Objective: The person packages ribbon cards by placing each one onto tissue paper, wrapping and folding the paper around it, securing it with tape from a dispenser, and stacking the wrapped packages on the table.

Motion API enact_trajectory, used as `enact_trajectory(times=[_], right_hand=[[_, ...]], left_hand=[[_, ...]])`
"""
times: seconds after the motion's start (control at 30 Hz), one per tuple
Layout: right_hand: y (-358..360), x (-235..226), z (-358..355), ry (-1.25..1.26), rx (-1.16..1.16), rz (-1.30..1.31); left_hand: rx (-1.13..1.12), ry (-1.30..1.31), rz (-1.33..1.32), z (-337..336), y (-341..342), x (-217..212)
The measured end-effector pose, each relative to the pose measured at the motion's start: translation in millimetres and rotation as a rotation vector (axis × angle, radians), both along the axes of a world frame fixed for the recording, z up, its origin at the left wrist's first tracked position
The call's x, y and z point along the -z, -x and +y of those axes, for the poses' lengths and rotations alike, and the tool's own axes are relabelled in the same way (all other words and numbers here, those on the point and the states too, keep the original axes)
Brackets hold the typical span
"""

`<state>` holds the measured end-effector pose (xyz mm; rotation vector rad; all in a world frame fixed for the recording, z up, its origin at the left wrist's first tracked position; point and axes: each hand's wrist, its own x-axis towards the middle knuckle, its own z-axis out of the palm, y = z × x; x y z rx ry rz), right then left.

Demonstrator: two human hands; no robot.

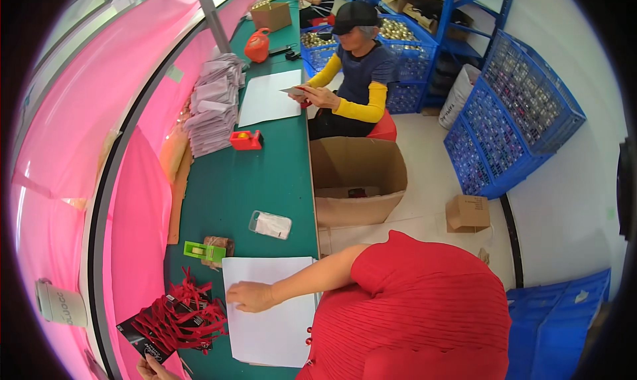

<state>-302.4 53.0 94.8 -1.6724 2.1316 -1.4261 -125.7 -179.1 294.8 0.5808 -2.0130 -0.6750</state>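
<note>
My left hand (156,369), at the lower left edge, grips a black card (142,337) with pale print. Many red ribbons (189,310) lie tangled over this card and other black cards beside it. My right hand (251,296) rests over the left edge of a stack of white sheets (269,340). Its fingers are curled together; anything between them is hidden. Just beyond the sheets is a green tape dispenser (206,251), next to a brown block-like item. A clear phone case (271,225) lies farther along the green table (239,181).
A co-worker (358,75) in yellow sleeves holds a card across the table's far part. Stacked pale packets (215,104), a red tape dispenser (246,140) and an orange jug (257,45) stand there. An open carton (358,211) adjoins the table; blue crates (501,134) stand right.
</note>
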Motion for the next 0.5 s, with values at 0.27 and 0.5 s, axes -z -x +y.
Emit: enact_trajectory(times=[0.27, 0.5], right_hand=[[42, -109, -27, 0.445, 0.047, -0.187], [67, -179, -49, 0.337, -0.225, -0.345]], left_hand=[[0.081, -0.190, -0.093, 63, 8, -27], [0.042, -0.144, -0.034, 79, 36, -17]])
